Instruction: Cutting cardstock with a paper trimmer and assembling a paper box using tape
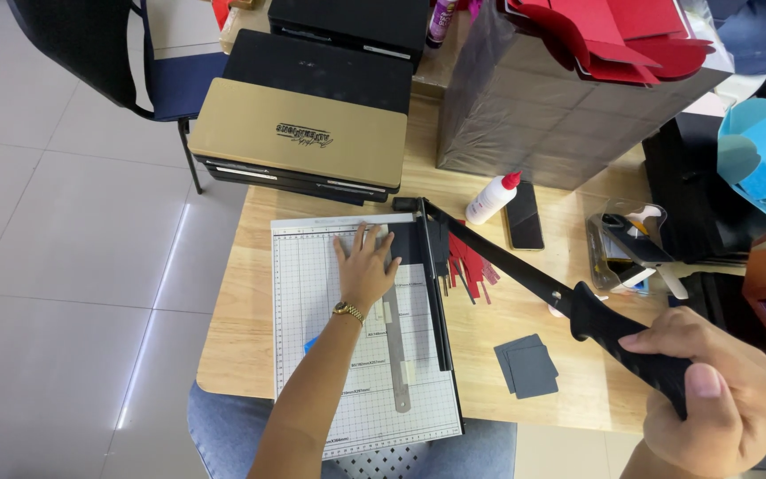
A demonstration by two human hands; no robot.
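Black card lies hidden under left hand (365,266); right hand (720,399) cropped.

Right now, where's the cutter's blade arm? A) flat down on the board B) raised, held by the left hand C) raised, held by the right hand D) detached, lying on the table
C: the blade arm slants up off the cutting board, with the right hand closed on its black handle; the left hand lies flat on the board.

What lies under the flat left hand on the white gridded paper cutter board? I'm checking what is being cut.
The left hand presses flat on the white gridded cutter board beside a dark sheet at the raised black-handled blade arm, gripped by the right hand. Whatever lies beneath the palm is covered.
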